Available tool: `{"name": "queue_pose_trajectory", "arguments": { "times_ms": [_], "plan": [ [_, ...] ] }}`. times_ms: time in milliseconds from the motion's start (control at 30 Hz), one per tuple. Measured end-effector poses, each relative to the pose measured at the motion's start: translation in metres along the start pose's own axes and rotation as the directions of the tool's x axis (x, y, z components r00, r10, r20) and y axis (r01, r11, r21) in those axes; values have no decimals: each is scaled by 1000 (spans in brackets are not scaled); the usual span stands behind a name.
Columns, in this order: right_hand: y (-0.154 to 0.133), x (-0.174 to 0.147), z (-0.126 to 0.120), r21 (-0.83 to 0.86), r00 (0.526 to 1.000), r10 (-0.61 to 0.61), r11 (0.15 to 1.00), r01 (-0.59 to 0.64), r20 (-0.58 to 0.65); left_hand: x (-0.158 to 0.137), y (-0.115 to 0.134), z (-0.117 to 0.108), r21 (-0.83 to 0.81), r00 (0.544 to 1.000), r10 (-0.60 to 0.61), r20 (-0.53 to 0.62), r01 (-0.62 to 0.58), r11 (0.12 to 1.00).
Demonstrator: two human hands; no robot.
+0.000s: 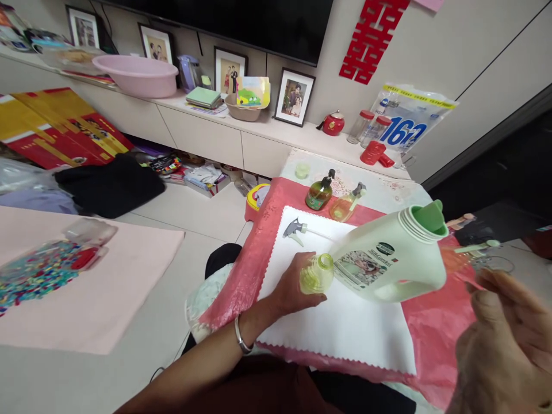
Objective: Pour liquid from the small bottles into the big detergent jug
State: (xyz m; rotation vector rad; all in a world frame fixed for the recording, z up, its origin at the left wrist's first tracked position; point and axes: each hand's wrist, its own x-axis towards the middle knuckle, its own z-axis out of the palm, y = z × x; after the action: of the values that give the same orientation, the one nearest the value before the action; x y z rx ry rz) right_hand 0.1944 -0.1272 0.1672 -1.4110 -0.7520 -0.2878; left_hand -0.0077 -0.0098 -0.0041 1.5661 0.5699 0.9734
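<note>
My left hand (pixel 298 282) is wrapped round a clear yellow-green bottle (pixel 318 275) with an uncovered neck. Touching or close beside it is a large pale green jug (pixel 388 256) with a label and a handle, its darker green pouring spout (pixel 429 215) uncovered. A grey and green spray trigger head (pixel 296 229) with a dip tube lies on the white scalloped-edged sheet (pixel 345 330). Off to the right, my right hand (pixel 504 339) is raised near the jug's handle side, slightly blurred, with fingers apart and nothing visible in it.
Behind the sheet stand a green pump bottle (pixel 319 194) and an amber spray bottle (pixel 345 206) on the red cloth (pixel 276 201). Another orange-tinted spray bottle (pixel 457 259) is behind the jug. At left, a pink table (pixel 129 287) bears many small coloured pieces.
</note>
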Motion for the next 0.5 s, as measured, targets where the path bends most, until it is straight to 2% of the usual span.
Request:
{"name": "queue_pose_trajectory", "arguments": {
  "times_ms": [67, 133, 200, 300, 500],
  "plan": [
    [28, 2, -15, -26, 981, 163, 987, -161, 100, 0, 2, 0, 5, 999, -3, -54, 3, 1000],
    [52, 0, -28, -21, 935, 295, 955, -297, 198, 0, 4, 0, 22, 994, 4, -106, -2, 1000],
    [70, -5, -35, -44, 886, 369, 927, -372, 280, 0, 5, -1, 34, 989, 4, -151, 1, 999],
    [90, -12, -33, -47, 844, 435, 895, -444, 313, 1, 6, -1, 55, 984, 14, -177, -5, 998],
    [123, -16, -11, 6, 849, 457, 880, -475, 266, 3, 1, -1, 163, 990, 80, -119, -60, 985]
  ]
}}
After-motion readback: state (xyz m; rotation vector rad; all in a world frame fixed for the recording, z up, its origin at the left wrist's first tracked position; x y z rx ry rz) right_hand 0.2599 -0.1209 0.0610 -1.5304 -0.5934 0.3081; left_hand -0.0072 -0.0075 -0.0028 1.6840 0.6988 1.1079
